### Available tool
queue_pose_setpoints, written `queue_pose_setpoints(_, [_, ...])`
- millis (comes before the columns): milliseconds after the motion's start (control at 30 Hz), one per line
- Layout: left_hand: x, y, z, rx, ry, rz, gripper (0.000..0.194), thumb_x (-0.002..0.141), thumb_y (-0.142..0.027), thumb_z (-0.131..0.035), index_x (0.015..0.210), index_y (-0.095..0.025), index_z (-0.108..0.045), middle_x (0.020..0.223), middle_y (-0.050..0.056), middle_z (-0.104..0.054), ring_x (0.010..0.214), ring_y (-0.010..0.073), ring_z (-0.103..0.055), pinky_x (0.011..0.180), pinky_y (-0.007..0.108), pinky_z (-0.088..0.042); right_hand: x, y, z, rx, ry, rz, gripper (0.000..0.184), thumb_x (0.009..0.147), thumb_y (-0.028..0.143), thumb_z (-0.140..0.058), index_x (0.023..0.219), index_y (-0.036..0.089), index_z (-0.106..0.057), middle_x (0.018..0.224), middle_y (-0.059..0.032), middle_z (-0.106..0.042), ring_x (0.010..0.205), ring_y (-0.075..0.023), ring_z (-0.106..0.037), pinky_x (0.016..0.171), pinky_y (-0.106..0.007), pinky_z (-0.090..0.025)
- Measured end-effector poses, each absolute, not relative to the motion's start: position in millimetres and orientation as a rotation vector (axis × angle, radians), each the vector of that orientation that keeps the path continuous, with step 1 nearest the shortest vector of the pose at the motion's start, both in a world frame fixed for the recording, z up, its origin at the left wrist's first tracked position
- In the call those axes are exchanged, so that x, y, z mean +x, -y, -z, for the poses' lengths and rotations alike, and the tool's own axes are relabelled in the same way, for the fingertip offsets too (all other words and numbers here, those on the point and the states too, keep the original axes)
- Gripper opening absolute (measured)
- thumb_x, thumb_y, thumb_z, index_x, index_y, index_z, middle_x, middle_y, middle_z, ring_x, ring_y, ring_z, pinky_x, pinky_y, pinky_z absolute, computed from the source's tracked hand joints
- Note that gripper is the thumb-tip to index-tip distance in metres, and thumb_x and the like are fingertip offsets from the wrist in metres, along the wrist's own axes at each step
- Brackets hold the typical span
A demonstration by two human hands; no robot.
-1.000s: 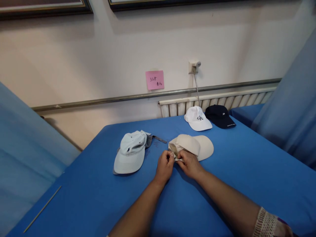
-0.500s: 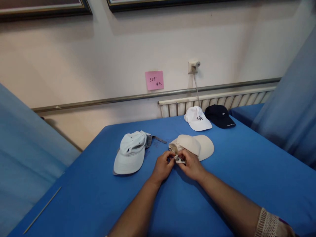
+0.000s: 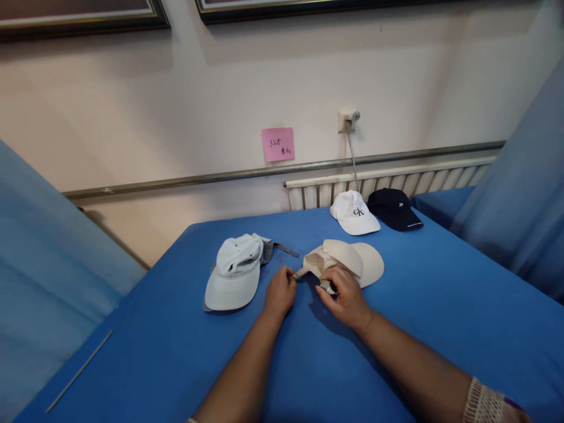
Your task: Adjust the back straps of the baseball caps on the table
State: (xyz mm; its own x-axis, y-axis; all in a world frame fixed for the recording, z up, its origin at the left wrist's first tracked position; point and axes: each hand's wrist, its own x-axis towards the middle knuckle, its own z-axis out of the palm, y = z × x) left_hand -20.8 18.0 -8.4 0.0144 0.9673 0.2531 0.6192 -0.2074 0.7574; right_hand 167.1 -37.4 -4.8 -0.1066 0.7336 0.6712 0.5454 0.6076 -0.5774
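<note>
A beige baseball cap [image 3: 369, 264] lies on the blue-covered table with its brim to the right and its back opening toward me. My left hand [image 3: 281, 291] is closed on the end of one back strap [image 3: 300, 272], which stretches leftward from the cap. The fingers of my right hand [image 3: 346, 296] are curled around the other strap end, where a small light-coloured piece [image 3: 326, 285] shows between thumb and fingers. The two strap ends are apart. Left of my hands sits a pale blue cap [image 3: 233, 273] with a grey cap partly hidden beneath it, its dark strap [image 3: 285, 249] trailing right.
At the back of the table are a white cap [image 3: 355, 212] and a black cap [image 3: 393, 208]. A thin stick [image 3: 79, 371] lies along the left edge. Behind stand a radiator [image 3: 304, 196] and a metal rail [image 3: 211, 177]. Blue curtains [image 3: 44, 282] hang at both sides.
My hands have separated, the left moving left with one strap end while the right keeps the other. The cap's back opening has spread wider.
</note>
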Motion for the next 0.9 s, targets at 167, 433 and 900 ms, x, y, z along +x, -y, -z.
queue_pose_setpoints(167, [-21,-14,2,1.759,-1.603,-1.054,0.021,0.071,-0.006,-0.051,0.086,-0.018,-0.061,0.076,0.001,-0.061,0.074,0.0176,-0.058,0.074,0.029,-0.043,169,32,12,-0.993,1.7,-0.231,0.014,0.089,0.026,-0.06,0.102,0.021,-0.057,0.091,-0.0065,-0.062,0.087,-0.0215,-0.058,0.078,-0.035,-0.048])
queue_pose_setpoints(433, [17,20,4,1.514,-0.827,-0.896,0.043,0.068,-0.018,-0.073,0.109,-0.017,-0.061,0.103,0.005,-0.068,0.091,0.0188,-0.061,0.081,0.027,-0.047,167,38,10,-0.914,1.741,-0.392,0.024,0.09,0.031,-0.056,0.111,0.02,-0.054,0.096,-0.0081,-0.062,0.088,-0.0225,-0.059,0.08,-0.037,-0.05])
queue_pose_setpoints(900, [-20,-12,-7,0.472,-0.547,-1.062,0.025,0.08,-0.014,-0.058,0.102,-0.012,-0.069,0.097,0.008,-0.075,0.091,0.0207,-0.069,0.09,0.034,-0.051,224,-2,18,-1.191,1.124,-0.229,0.017,0.088,0.027,-0.051,0.098,0.02,-0.063,0.111,-0.01,-0.062,0.11,-0.0245,-0.057,0.099,-0.044,-0.043])
